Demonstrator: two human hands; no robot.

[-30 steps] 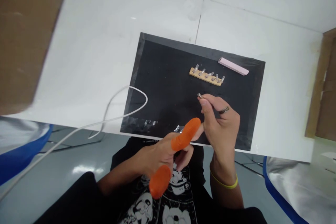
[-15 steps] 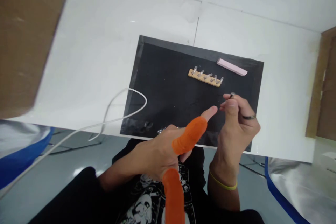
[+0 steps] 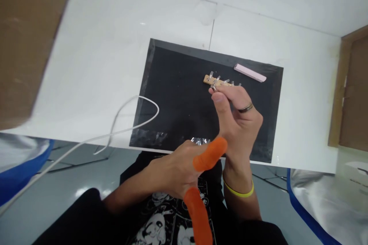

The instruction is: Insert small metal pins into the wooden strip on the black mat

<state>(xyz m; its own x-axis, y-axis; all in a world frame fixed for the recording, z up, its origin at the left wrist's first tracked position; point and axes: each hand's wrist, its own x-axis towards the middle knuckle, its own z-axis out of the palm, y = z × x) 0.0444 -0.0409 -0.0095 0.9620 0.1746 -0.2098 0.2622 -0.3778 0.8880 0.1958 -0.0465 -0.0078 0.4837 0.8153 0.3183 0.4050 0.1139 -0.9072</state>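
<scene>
- Small metal piece (image 3: 214, 88): held up at the near edge of the tan strip (image 3: 206, 79), toward that strip's left half as I look at it.
- Right hand (image 3: 238, 116): thumb and forefinger pinch the piece by its body, one end poking out past the fingertips.
- Left hand (image 3: 179, 164): holds nothing that I can see; thumb and forefinger, both in orange finger covers (image 3: 211, 155), spread wide below the right hand.
- Change: half a second ago the pinch is off to the right of the strip; now it is over on the strip's near side. My reading: the piece is lined up close to the clear pegs (image 3: 211, 74), with the strip itself lying much as before on the black mat (image 3: 172, 84).
- Pink bar (image 3: 250, 73): beyond the strip, apart from it, unmoved.
- Hidden: my right fingers cover the strip's right part and the bases of the pegs there. Contact between piece and strip: cannot tell.
- Hard to make out: whether the left forefinger touches my right wrist or only overlaps it; the remaining left fingers are out of sight.
</scene>
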